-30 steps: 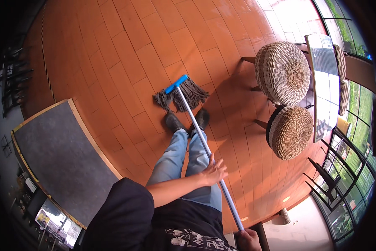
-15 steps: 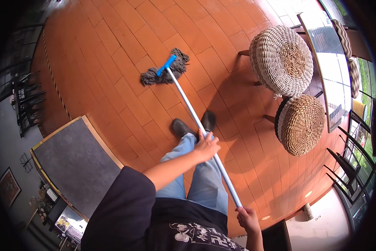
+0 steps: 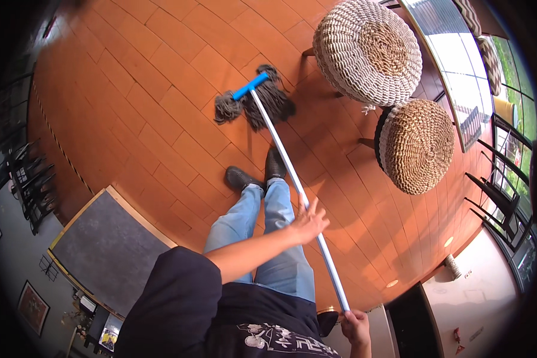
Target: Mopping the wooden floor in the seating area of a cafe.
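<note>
A mop with a grey string head (image 3: 262,101), a blue clamp (image 3: 250,87) and a long pale metal handle (image 3: 280,146) slants across in front of me. Its strands bunch below and beside the clamp over the tiles, beyond my dark shoes (image 3: 244,178). Around the middle of the handle is my left hand (image 3: 309,222), closed loosely, some fingers lifted and spread. Lower down, my right hand (image 3: 356,327) wraps tightly round the handle's near end at my right side.
Two woven stools (image 3: 367,51) (image 3: 420,146) stand on the right beside a glass-topped table (image 3: 453,65). A dark board-topped table (image 3: 110,250) with a wooden edge is at the left. Black chairs (image 3: 498,191) lie further right. Orange tiles (image 3: 137,89) cover the floor.
The mop head has turned and its strands have swung to the right side. My left hand's fingers have loosened on the handle. The stools have shifted left and up in view.
</note>
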Demonstrator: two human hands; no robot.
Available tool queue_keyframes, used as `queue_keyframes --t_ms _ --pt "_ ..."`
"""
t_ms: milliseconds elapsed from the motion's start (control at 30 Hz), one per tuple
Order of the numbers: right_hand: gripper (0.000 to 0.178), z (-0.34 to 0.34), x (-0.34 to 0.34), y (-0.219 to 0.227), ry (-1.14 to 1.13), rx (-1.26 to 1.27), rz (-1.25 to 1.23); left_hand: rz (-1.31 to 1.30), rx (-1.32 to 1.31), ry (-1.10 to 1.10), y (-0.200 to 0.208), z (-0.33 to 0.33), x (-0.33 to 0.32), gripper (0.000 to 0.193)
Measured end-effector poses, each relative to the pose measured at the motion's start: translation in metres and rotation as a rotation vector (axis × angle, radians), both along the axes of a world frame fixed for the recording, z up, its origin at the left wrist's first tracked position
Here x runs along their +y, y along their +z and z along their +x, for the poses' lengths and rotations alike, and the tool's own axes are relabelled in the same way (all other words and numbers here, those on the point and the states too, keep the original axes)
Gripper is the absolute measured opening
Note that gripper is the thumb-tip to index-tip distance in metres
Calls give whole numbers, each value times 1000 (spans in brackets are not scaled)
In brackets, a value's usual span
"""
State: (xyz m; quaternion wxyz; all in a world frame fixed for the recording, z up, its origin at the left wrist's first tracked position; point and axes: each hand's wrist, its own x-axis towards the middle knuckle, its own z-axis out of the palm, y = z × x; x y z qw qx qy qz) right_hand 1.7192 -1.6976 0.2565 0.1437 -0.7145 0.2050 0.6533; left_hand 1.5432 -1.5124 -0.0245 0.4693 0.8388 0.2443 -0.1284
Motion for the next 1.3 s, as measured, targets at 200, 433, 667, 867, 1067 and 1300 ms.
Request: queue_keyframes --t_ms 200,433,667,867,1067,1300 --pt "24 -50 69 -89 -64 63 86 171 105 50 -53 -48 109 13" --pt "24 -25 -37 -18 -160 -5 -43 58 -30 -122 -19 14 -8 16" --pt "31 -30 -80 24 -352 -47 -33 -19 -193 -197 8 77 -37 9" --pt "30 -30 -49 -44 -415 112 80 142 -37 -233 -25 64 19 13" --pt "29 2 -49 -16 -136 163 -68 68 42 -97 5 21 -22 14" --pt "28 43 44 -40 591 148 -105 -187 293 227 7 -46 -42 21"
